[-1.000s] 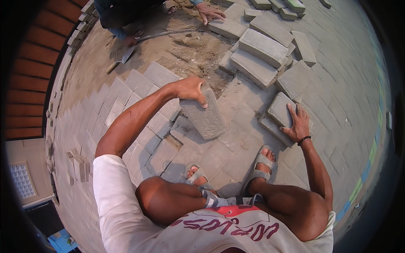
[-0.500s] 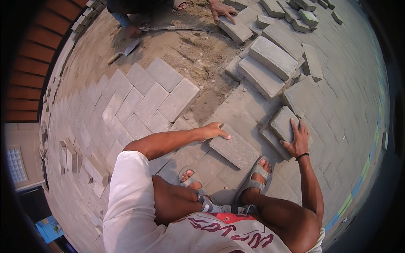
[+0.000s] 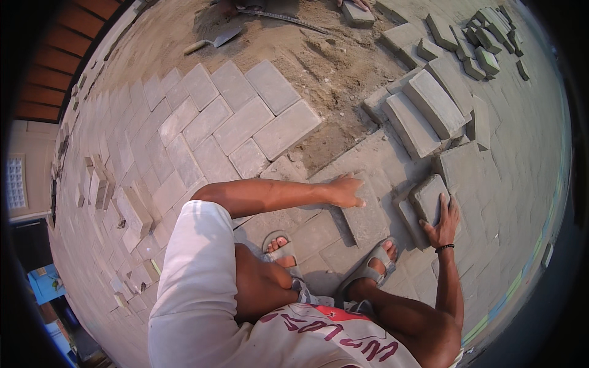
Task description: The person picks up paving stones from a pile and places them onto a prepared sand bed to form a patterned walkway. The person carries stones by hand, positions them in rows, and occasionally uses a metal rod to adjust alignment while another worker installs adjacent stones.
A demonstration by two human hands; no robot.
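My left hand (image 3: 346, 191) grips the far end of a grey concrete paving block (image 3: 366, 216) that lies in front of my feet, thumb on its upper edge and the other fingers partly hidden. Its left side looks slightly raised. My right hand (image 3: 443, 222) is wrapped round the near right side of another paving block (image 3: 429, 199), thumb and fingers apart on its edges. That one rests on a further paving block (image 3: 407, 216). Left of the hands lies a laid herringbone patch of pavers (image 3: 242, 129), ending at bare sand (image 3: 325, 67).
Loose paving blocks (image 3: 423, 116) are piled ahead to the right, with several more beyond. A trowel (image 3: 215, 42) and a long metal strip (image 3: 285, 21) lie on the sand. Another person's hand (image 3: 358, 3) touches a block (image 3: 358, 16). Upright blocks (image 3: 135, 208) stand at left.
My view has shifted, so the scene sits lower and further right ahead. The left-hand block has turned to point more straight ahead. My right hand stays on its block.
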